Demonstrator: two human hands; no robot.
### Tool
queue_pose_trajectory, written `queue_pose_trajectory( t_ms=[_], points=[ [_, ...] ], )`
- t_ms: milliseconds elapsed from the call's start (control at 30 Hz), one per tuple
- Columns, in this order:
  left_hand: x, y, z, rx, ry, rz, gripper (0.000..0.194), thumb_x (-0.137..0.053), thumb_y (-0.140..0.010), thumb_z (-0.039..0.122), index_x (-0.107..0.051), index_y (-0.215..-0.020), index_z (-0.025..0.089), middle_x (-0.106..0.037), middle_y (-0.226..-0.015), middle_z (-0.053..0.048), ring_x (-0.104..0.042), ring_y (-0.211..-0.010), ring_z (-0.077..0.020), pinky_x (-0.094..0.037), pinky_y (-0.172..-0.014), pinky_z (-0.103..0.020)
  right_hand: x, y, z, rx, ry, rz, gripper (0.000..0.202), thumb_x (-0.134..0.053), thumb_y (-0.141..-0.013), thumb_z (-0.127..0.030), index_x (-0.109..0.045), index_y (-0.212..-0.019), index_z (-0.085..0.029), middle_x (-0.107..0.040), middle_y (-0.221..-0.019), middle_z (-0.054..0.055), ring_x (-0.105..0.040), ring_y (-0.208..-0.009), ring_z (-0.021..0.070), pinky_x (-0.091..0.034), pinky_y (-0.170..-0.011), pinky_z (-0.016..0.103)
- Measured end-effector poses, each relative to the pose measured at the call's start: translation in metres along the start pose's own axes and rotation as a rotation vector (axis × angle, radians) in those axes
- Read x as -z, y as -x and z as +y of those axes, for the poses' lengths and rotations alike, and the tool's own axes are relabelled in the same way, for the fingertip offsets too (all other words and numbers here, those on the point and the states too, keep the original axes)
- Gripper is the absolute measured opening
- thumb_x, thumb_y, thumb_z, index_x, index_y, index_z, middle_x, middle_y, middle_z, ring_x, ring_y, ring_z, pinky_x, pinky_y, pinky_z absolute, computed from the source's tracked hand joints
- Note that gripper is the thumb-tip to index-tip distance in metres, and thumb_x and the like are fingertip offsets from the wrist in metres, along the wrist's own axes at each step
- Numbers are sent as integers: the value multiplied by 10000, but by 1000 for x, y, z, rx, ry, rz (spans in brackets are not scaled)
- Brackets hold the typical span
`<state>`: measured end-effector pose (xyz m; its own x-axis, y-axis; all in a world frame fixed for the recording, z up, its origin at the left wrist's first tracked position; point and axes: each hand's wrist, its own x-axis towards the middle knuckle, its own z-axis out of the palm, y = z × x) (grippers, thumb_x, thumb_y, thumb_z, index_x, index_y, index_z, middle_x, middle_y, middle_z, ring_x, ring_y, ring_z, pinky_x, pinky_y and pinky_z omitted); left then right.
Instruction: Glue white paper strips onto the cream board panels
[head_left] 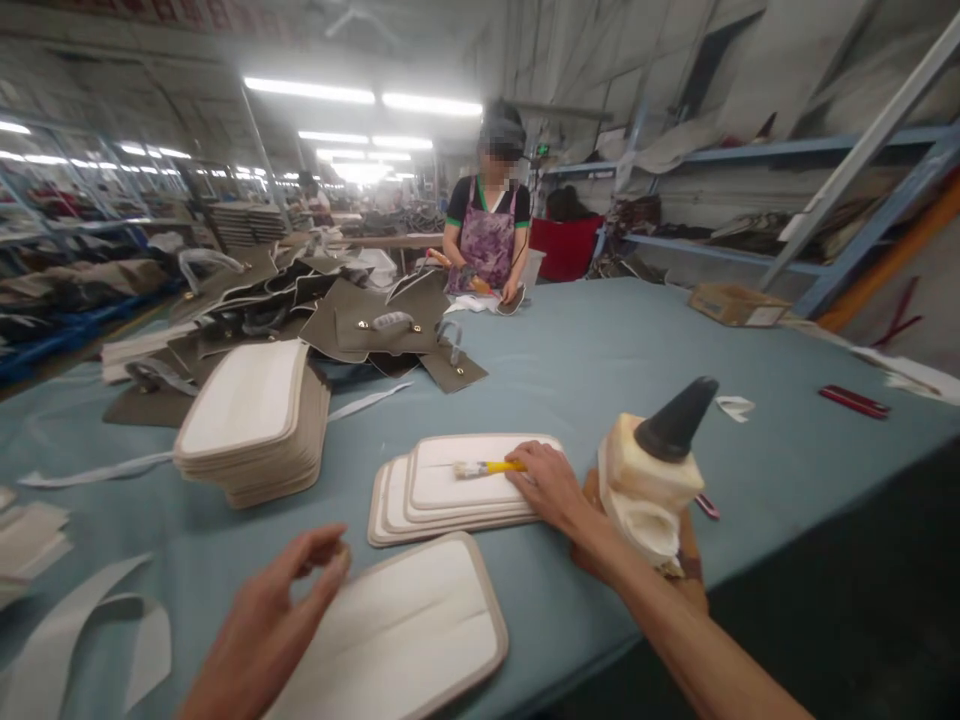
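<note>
My right hand (pixel 551 485) has its fingers closed over the yellow handle end of a flat paintbrush (pixel 476 468). The brush points left, low over a small stack of white panels with beige edges (pixel 394 500). Nearer to me lies a single panel (pixel 420 630) of the same kind, faint streaks across its white face. Over its left side is my left hand (pixel 277 610), open and holding nothing, thumb and fingers curved apart. Beside my right forearm stands a cream-coloured container (pixel 649 480) with a black cone (pixel 679 420) on top.
A taller panel stack (pixel 247 420) is at left, before heaped brown bag pieces (pixel 360 320). Pale strips (pixel 97 620) lie near left. A person (pixel 491 220) works across the blue-green table (pixel 570 350). A cardboard box (pixel 735 303) and a red tool (pixel 853 401) lie right.
</note>
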<state>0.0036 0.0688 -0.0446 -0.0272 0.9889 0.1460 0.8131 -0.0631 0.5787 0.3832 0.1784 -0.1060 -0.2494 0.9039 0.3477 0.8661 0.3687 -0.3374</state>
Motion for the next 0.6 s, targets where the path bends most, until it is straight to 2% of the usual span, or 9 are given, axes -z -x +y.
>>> queue_pose_trajectory(
  t_ms=[100,167,233,333,433,600],
  points=[
    [-26,-54,44,-47,-5,-157,548,-471,-859,623,-664,-1151,201,-771,-1005,-77,-716,-910,-252,-576,-836,-389,5,-5,3,-1,4,-69,159,-596,-985,-242,-707,-1090,-201,-697,-1136,94,-605,-1064,245,-427,-956,381],
    [-48,-81,55,-33,-44,-212,466,-532,-886,541,-644,-1165,185,-750,-1029,-66,-694,-893,-220,-552,-872,-390,9,-10,4,11,3,-118,146,-596,-989,-248,-699,-1078,-193,-686,-1142,99,-587,-1057,242,-412,-949,372],
    [-66,-98,56,-8,-94,-250,393,-590,-929,496,-634,-1150,174,-720,-1023,-58,-673,-904,-205,-540,-898,-412,15,-14,4,37,-2,-170,133,-599,-990,-247,-689,-1065,-184,-679,-1149,103,-575,-1061,235,-397,-947,357],
    [-81,-111,53,25,-161,-300,377,-628,-953,510,-636,-1110,167,-681,-975,-40,-652,-886,-196,-541,-879,-423,26,-22,6,66,-12,-243,105,-619,-975,-230,-684,-1038,-178,-687,-1120,99,-580,-1037,222,-383,-906,322],
    [-84,-117,50,32,-184,-333,362,-622,-952,498,-618,-1115,175,-663,-924,-21,-631,-820,-182,-525,-828,-389,33,-30,8,54,-25,-295,101,-656,-949,-226,-692,-1039,-201,-717,-1033,68,-612,-935,208,-371,-801,295],
    [-86,-115,44,11,-167,-330,322,-571,-886,444,-554,-1119,223,-665,-890,1,-616,-795,-190,-436,-721,-318,45,-39,11,-28,-75,-311,174,-760,-876,-377,-738,-1004,-261,-694,-756,-8,-598,-713,183,-336,-665,275]
  ],
)
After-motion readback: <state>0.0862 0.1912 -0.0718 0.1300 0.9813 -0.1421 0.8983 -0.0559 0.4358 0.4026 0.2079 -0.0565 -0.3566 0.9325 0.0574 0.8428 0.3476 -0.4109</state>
